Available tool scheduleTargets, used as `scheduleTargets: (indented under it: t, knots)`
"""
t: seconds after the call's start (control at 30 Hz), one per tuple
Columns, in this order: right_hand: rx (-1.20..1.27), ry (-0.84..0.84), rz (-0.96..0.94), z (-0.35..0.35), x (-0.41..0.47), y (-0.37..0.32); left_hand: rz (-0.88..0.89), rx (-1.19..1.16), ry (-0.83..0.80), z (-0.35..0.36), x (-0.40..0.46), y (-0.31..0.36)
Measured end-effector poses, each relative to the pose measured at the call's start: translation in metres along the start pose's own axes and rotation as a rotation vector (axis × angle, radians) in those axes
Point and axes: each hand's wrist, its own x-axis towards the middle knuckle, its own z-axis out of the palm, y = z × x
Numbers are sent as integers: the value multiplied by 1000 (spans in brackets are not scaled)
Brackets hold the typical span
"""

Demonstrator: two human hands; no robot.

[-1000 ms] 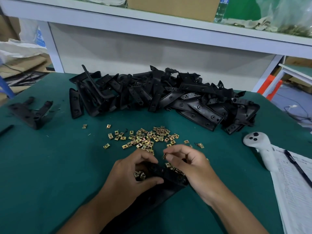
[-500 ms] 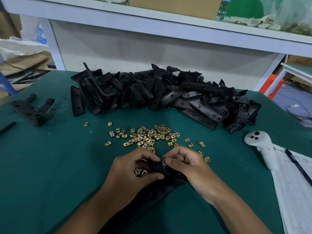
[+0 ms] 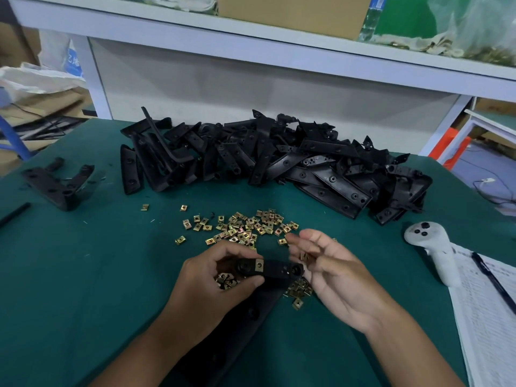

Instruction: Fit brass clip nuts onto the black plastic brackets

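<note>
Since the earlier frame, the right hand (image 3: 332, 270) lifted off the bracket (image 3: 275, 270), fingers spread. Left hand (image 3: 220, 277) pinched the bracket's end, bare counter (image 3: 83, 275) beside it.

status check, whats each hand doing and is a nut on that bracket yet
Left hand grips black bracket, one brass clip nut seated on it. Right hand open beside the bracket's end. Nothing in the way.

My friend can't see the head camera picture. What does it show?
The left hand grips a black bracket with one brass clip nut fitted, while the right hand hovers open beside it. Loose nuts and piled brackets lie behind.
</note>
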Motion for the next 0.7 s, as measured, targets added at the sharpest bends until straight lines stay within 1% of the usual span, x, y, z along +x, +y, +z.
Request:
scheduleTargets:
  t: [0.07, 0.17, 0.43, 0.7]
  knots:
    - [108, -13, 16, -3, 2, 0, 7, 1, 5, 1, 0, 0]
    - [163, -41, 11, -4, 3, 1, 14, 24, 6, 1, 0, -1]
    - [23, 76, 31, 0, 2, -2, 20, 17, 2, 1, 0, 2]
    - [73, 107, 66, 0, 2, -4, 40, 23, 0, 1, 0, 2]
